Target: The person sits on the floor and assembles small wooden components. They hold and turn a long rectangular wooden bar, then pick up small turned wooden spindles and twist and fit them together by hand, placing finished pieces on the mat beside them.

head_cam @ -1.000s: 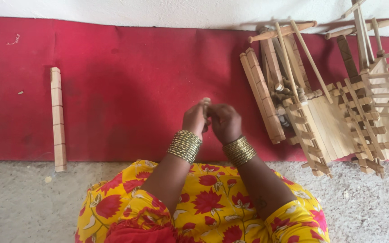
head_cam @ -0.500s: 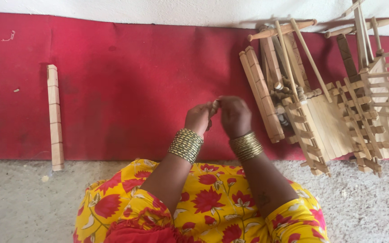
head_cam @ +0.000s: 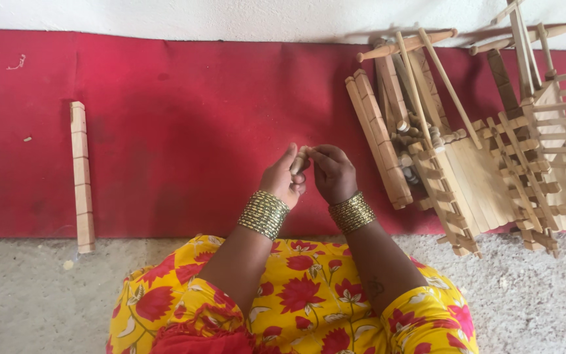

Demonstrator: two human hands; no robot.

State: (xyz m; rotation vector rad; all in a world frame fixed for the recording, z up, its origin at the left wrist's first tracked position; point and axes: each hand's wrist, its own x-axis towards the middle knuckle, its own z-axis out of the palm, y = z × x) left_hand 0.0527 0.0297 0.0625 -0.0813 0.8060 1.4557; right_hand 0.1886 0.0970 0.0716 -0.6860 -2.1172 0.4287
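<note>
**No packaging, labels, signs or screens**

Head view checked edge to edge. No package, label, sign or screen shows anywhere in it. No printed or written surface can be made out on anything in view.

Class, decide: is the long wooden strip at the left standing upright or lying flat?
Lying flat: the wooden strip rests lengthwise on the red mat, its near end over the mat's edge.
</note>
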